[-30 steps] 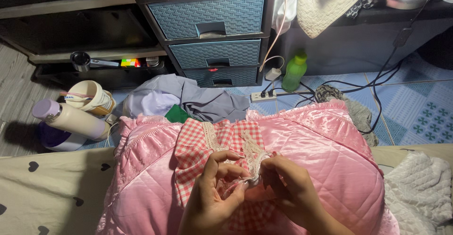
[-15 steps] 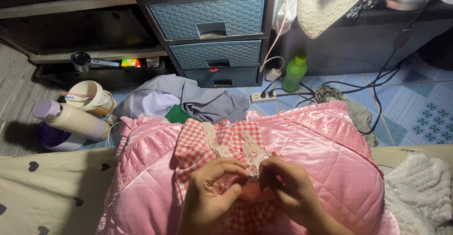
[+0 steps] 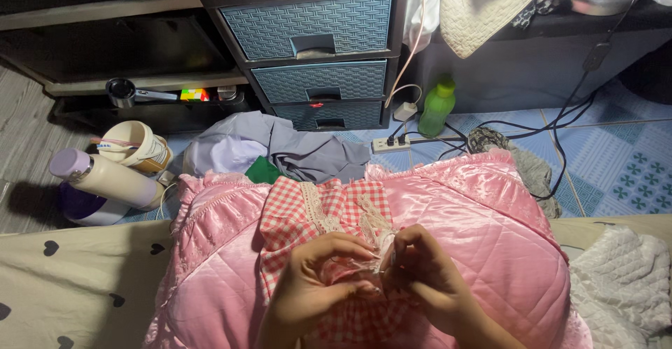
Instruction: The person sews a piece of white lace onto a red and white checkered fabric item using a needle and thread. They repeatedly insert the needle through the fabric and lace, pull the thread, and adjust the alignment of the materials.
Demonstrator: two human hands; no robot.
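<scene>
A red-and-white checked garment (image 3: 318, 216) with a cream lace trim (image 3: 313, 205) is pinched between both hands at the near middle of a pink quilted satin pillow (image 3: 490, 230). The left hand (image 3: 308, 289) is curled nearly shut, thumb and fingertips gathered on bunched cloth; the right hand (image 3: 427, 279) is likewise closed, its fingertips nipped on the lace where the two hands meet. The cloth is judged light, limp and easily creased, the lace delicate and prone to snagging, so hold is best taken at the hem or along the trim, with little force. The satin beneath looks slippery. Open room is found over the pillow's right half; beyond its far edge a grey cloth heap (image 3: 301, 149), a power strip (image 3: 393, 142) and a green bottle (image 3: 437, 107) lie on the floor before blue woven drawers (image 3: 315, 34), and bottles (image 3: 105, 177) crowd the far-left corner.
</scene>
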